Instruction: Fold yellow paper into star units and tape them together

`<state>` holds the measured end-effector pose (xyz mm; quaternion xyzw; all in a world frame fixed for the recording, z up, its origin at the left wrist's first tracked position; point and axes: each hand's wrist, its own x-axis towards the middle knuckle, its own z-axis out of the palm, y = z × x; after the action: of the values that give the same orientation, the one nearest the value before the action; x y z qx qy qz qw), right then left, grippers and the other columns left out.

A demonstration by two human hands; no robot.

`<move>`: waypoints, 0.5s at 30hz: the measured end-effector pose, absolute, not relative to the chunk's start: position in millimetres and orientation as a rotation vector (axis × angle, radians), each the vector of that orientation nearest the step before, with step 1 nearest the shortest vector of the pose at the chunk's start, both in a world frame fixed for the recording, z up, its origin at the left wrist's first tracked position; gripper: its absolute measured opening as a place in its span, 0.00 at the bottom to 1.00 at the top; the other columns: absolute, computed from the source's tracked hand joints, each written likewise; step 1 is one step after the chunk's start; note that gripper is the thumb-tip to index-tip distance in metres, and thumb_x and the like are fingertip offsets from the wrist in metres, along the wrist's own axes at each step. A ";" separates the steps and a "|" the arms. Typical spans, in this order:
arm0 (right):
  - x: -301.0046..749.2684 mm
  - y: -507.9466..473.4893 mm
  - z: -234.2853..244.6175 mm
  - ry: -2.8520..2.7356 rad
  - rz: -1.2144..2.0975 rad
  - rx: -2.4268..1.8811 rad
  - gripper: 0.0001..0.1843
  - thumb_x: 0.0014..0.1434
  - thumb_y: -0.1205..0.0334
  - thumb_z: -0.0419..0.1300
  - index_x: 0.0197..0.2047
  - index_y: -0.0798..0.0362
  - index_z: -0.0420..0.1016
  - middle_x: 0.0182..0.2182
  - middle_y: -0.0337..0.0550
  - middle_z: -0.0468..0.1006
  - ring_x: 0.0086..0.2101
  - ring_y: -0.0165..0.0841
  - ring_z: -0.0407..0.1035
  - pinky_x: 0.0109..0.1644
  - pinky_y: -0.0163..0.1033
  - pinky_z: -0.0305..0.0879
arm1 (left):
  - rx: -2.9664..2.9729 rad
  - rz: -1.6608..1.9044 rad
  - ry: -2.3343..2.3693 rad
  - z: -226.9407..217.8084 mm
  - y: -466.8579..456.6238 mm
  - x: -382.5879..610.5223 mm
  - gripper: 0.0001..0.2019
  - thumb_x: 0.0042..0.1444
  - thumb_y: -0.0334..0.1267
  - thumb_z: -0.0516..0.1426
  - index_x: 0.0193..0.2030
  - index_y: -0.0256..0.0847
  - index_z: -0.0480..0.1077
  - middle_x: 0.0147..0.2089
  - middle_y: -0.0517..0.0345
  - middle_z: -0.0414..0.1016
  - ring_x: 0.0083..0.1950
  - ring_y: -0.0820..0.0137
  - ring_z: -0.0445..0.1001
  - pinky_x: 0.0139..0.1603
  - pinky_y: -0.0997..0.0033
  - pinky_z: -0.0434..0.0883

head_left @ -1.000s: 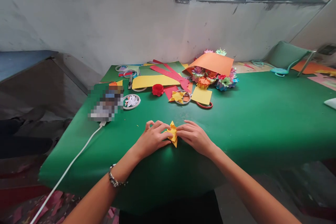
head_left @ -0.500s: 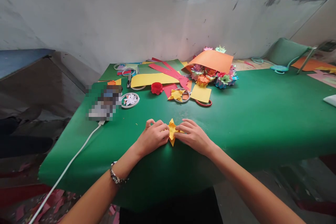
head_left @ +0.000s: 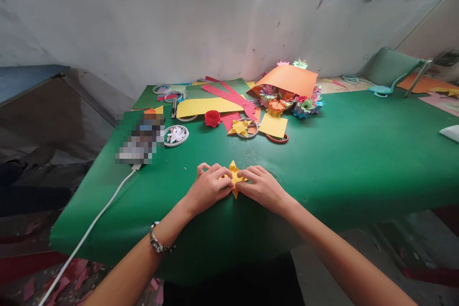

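A small folded yellow paper piece with pointed tips lies on the green table cover near the front edge. My left hand pinches its left side, fingers curled and closed on it. From the other side my right hand presses and grips the paper with its fingertips. The two hands almost touch over the piece, and most of it is hidden under the fingers. A bracelet sits on my left wrist.
Behind the hands lie coloured paper sheets, a red paper roll, another yellow folded piece, scissors and a heap of paper flowers under an orange sheet. A white cable runs off the left edge.
Both hands have closed in on the yellow piece, covering more of it. The view has shifted slightly; the paper stays in the same place on the table.
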<state>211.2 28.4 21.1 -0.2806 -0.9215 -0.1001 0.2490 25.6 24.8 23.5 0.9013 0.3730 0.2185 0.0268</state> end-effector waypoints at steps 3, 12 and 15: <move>210.8 30.3 19.1 -2.520 -0.177 -0.799 0.10 0.58 0.65 0.52 0.25 0.53 0.69 0.30 0.39 0.73 0.30 0.29 0.60 0.31 0.33 0.55 | 2.684 0.670 1.261 21.8 22.6 26.6 0.04 0.52 0.34 0.56 0.27 0.43 0.69 0.41 0.64 0.73 0.42 0.69 0.66 0.41 0.62 0.48; 206.0 24.2 21.6 -2.369 0.349 -1.118 0.05 0.53 0.68 0.55 0.26 0.53 0.67 0.36 0.43 0.69 0.35 0.32 0.59 0.39 0.39 0.60 | 2.422 0.496 1.425 26.6 24.1 32.5 0.05 0.50 0.34 0.55 0.26 0.43 0.69 0.49 0.60 0.67 0.47 0.63 0.61 0.44 0.57 0.50; 205.0 23.5 22.5 -2.319 0.468 -1.202 0.04 0.51 0.69 0.56 0.26 0.53 0.67 0.36 0.43 0.67 0.36 0.33 0.59 0.41 0.41 0.60 | 2.438 0.473 1.417 26.7 25.8 33.1 0.05 0.51 0.34 0.55 0.25 0.42 0.69 0.50 0.60 0.65 0.46 0.63 0.61 0.44 0.56 0.51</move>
<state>205.0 23.5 22.5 -0.4396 -0.8481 0.1711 0.2414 33.1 25.8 26.7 0.8442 0.4907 0.1637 0.1406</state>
